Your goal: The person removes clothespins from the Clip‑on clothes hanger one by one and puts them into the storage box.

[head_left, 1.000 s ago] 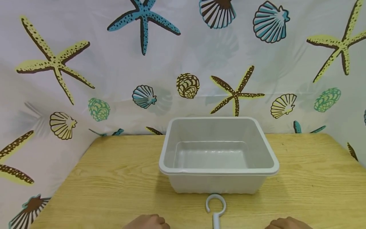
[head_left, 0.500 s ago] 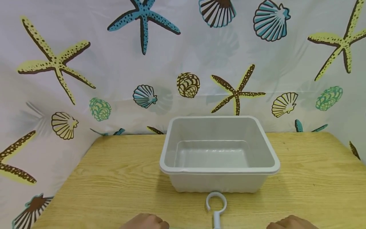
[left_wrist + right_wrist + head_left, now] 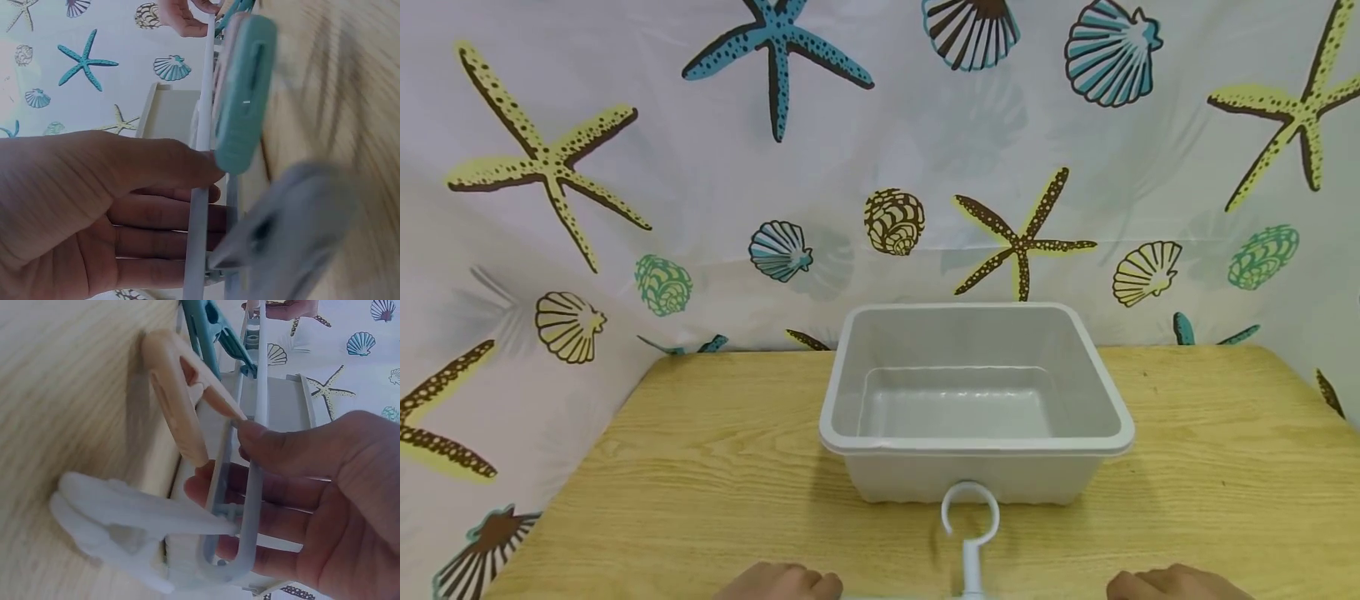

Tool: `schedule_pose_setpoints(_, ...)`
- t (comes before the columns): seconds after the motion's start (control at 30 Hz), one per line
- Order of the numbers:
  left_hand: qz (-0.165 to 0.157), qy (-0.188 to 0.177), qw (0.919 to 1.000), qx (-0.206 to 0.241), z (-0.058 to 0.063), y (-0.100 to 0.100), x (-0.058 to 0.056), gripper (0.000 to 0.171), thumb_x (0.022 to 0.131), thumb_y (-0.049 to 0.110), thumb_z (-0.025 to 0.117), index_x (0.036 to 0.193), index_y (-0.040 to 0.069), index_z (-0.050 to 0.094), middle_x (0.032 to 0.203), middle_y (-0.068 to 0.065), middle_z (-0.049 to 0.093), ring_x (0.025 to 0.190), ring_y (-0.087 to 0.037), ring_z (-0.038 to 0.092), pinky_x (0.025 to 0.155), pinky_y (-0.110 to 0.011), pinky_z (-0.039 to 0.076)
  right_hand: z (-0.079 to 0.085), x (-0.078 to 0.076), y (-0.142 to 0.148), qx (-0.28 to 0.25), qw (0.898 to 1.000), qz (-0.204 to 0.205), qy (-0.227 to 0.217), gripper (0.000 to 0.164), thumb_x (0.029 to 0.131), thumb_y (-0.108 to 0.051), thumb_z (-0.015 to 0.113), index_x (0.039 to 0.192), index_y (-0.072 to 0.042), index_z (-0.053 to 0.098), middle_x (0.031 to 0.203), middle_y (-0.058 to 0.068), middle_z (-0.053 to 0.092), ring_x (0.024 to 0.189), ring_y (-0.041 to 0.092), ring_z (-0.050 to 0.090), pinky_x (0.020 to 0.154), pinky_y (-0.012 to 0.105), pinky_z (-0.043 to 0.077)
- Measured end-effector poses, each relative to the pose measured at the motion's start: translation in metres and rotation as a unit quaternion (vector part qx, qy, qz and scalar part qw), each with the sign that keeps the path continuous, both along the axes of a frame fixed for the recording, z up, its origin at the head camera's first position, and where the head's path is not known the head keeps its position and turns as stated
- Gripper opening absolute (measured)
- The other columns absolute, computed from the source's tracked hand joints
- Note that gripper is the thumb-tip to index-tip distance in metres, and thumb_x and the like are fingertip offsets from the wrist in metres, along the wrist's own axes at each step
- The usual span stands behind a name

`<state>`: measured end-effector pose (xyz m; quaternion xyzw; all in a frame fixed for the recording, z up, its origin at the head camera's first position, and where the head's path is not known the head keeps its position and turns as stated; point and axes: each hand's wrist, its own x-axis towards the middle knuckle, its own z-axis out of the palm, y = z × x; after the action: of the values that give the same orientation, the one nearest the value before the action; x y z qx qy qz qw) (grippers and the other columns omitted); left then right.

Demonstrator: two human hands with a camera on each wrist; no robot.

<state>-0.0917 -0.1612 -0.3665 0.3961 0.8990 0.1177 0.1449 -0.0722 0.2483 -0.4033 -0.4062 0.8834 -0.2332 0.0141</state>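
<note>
The clip hanger (image 3: 252, 500) is on the near side of the grey tub (image 3: 976, 447), the left hand (image 3: 781, 582) and right hand (image 3: 1176, 582) each pinching one end between thumb and fingers. If one hand lifts ahead of the other, I'd expect tipping and swinging pegs (image 3: 240, 128); pushed forward, the hook (image 3: 972, 562) might knock the tub. The long axis runs alongside the tub's near wall, hook pointing tubward.

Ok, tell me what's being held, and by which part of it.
A pale clip hanger, by its long frame: left grip and right grip each hold it there, one on either side of the hook.
</note>
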Motion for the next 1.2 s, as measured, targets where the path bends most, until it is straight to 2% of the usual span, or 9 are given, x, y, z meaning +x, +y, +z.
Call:
schedule_pose_setpoints(0.13, -0.004, 0.022, 0.9996, 0.015, 0.007, -0.005, 0.003, 0.034, 0.096, 0.041, 0.056, 0.076, 0.013, 0.054, 0.06, 0.013, 0.04, 0.052, 0.003, 0.036, 0.047, -0.014, 0.035, 0.004, 0.007, -0.002, -0.01, 0.999, -0.032, 0.01, 0.015, 0.09, -0.035, 0.068, 0.092, -0.023, 0.058, 0.073, -0.028, 0.049, 0.058, -0.016, 0.043, 0.046, 0.006, 0.034)
schedule_pose_setpoints(0.23, -0.025, 0.069, 0.9967, 0.035, 0.013, -0.009, 0.003, 0.034, 0.095, 0.042, 0.057, 0.081, 0.011, 0.055, 0.063, 0.012, 0.046, 0.056, 0.005, 0.04, 0.048, -0.013, 0.036, 0.008, 0.007, 0.0, -0.018, 0.997, -0.023, 0.068, 0.019, 0.087, -0.031, 0.073, 0.094, -0.02, 0.059, 0.074, -0.022, 0.055, 0.061, -0.016, 0.044, 0.048, 0.004, 0.034)
schedule_pose_setpoints(0.33, -0.044, 0.128, 0.9898, 0.044, 0.021, -0.013, 0.004, 0.033, 0.093, 0.041, 0.061, 0.091, 0.008, 0.059, 0.07, 0.007, 0.056, 0.063, 0.004, 0.047, 0.052, -0.012, 0.039, 0.016, 0.004, 0.005, -0.009, 0.992, -0.021, 0.121, 0.028, 0.082, -0.03, 0.077, 0.098, -0.015, 0.06, 0.079, -0.013, 0.062, 0.067, -0.012, 0.05, 0.053, 0.004, 0.036)
schedule_pose_setpoints(0.4, -0.042, 0.144, 0.9881, 0.034, 0.028, -0.015, 0.004, 0.03, 0.093, 0.036, 0.063, 0.099, 0.007, 0.06, 0.076, 0.003, 0.06, 0.066, 0.002, 0.05, 0.054, -0.013, 0.041, 0.022, 0.004, 0.006, -0.01, 0.989, -0.024, 0.148, 0.033, 0.081, -0.031, 0.078, 0.101, -0.014, 0.059, 0.081, -0.009, 0.063, 0.069, -0.011, 0.05, 0.055, 0.004, 0.037)
schedule_pose_setpoints(0.57, -0.043, 0.227, 0.9725, 0.03, 0.045, -0.018, 0.004, 0.031, 0.085, 0.018, 0.074, 0.11, 0.006, 0.06, 0.087, 0.001, 0.063, 0.072, -0.004, 0.055, 0.058, -0.016, 0.045, 0.041, 0.005, 0.002, -0.036, 0.974, -0.068, 0.212, 0.025, 0.089, -0.033, 0.069, 0.104, -0.016, 0.058, 0.084, -0.015, 0.059, 0.068, -0.011, 0.045, 0.055, 0.004, 0.036)
schedule_pose_setpoints(0.73, -0.049, 0.307, 0.9489, 0.056, 0.06, -0.015, 0.005, 0.036, 0.081, 0.017, 0.077, 0.113, 0.005, 0.063, 0.097, -0.001, 0.066, 0.081, -0.011, 0.061, 0.066, -0.022, 0.052, 0.062, 0.004, -0.002, -0.038, 0.954, -0.126, 0.268, 0.027, 0.097, -0.039, 0.048, 0.105, -0.016, 0.061, 0.09, -0.015, 0.06, 0.07, -0.005, 0.052, 0.06, 0.005, 0.04)
schedule_pose_setpoints(0.9, -0.015, 0.356, 0.9314, 0.073, 0.079, -0.003, 0.005, 0.031, 0.101, 0.03, 0.051, 0.112, 0.005, 0.064, 0.1, -0.001, 0.066, 0.087, -0.015, 0.062, 0.073, -0.031, 0.054, 0.079, -0.004, -0.014, -0.073, 0.942, -0.127, 0.303, 0.042, 0.102, -0.043, 0.033, 0.103, -0.012, 0.061, 0.088, -0.012, 0.058, 0.069, -0.002, 0.049, 0.057, 0.008, 0.039)
schedule_pose_setpoints(1.03, 0.009, 0.421, 0.9009, 0.104, 0.094, 0.013, -0.001, 0.054, 0.106, 0.038, 0.026, 0.11, 0.0, 0.065, 0.1, -0.006, 0.067, 0.089, -0.021, 0.063, 0.076, -0.037, 0.054, 0.094, -0.017, -0.024, -0.111, 0.915, -0.112, 0.371, 0.045, 0.105, -0.038, 0.034, 0.095, -0.004, 0.062, 0.082, -0.003, 0.06, 0.066, 0.006, 0.054, 0.058, 0.011, 0.043)
schedule_pose_setpoints(1.2, 0.048, 0.488, 0.8644, 0.112, 0.107, 0.032, -0.015, 0.061, 0.107, 0.04, 0.019, 0.106, -0.001, 0.064, 0.092, -0.007, 0.065, 0.085, -0.025, 0.062, 0.076, -0.041, 0.051, 0.111, -0.027, -0.034, -0.13, 0.891, -0.132, 0.415, 0.049, 0.105, -0.037, 0.034, 0.092, 0.001, 0.063, 0.08, 0.003, 0.063, 0.064, 0.014, 0.058, 0.056, 0.017, 0.047)
